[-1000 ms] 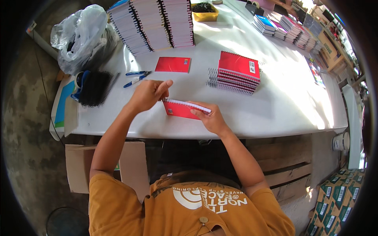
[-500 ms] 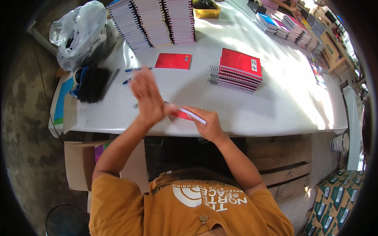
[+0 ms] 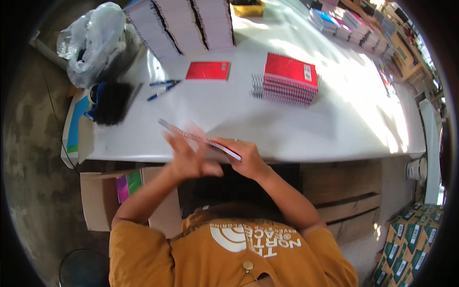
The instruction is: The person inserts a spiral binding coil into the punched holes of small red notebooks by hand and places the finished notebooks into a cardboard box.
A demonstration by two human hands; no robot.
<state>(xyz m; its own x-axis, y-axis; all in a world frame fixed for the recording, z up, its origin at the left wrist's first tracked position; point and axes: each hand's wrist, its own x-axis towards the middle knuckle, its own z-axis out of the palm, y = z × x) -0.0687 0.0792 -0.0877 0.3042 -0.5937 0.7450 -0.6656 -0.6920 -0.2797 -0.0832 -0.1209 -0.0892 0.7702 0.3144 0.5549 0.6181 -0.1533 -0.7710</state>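
My right hand (image 3: 248, 160) grips a small red notebook (image 3: 224, 147) by its near end, tilted over the table's front edge. A thin wire spiral (image 3: 174, 127) runs along the notebook's edge and sticks out far past its upper left end. Beside that spiral is my left hand (image 3: 186, 158), blurred by motion, its fingers spread and thumb apart. Farther off lie a single red notebook (image 3: 207, 71) and blue-handled pliers (image 3: 163, 89). To the right stands a stack of red notebooks (image 3: 290, 80), with loose spiral ends poking out on its left.
Tall piles of bound books (image 3: 181, 26) stand at the back. At left are a clear plastic bag (image 3: 93, 45) and a bunch of black spirals (image 3: 114, 104). An open cardboard box (image 3: 100, 205) sits below the table edge. More notebooks (image 3: 351, 28) lie far right.
My left hand has come down and nearer to me, uncovering the pliers and the long spiral. The right hand has shifted slightly left and down with the notebook.
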